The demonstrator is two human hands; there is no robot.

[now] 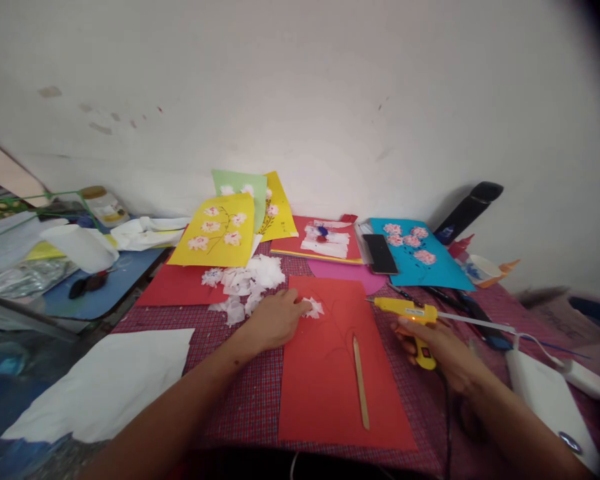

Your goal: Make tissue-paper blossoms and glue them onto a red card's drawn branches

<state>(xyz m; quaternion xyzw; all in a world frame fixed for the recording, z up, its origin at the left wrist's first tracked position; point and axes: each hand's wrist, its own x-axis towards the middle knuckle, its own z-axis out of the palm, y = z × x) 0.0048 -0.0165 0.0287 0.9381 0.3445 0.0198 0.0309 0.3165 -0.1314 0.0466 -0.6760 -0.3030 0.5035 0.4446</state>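
Seemingly pressing a white paper blossom (314,308) onto red cardstock (320,387) with half-extended left fingers (300,311), grip unclear; clasping a glue gun (400,307) in curled right fingers (418,329). Next, likely needs steady pressure.

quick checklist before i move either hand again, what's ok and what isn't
1. Glue gun held in the right hand: ok.
2. Glue stick sticking out of the gun's back end: ok.
3. Left hand at the small white paper piece on the red sheet: ok.
4. Red sheet clear of loose tools: not ok, the wooden pencil lies on it.
5. Nozzle hot enough: cannot tell.
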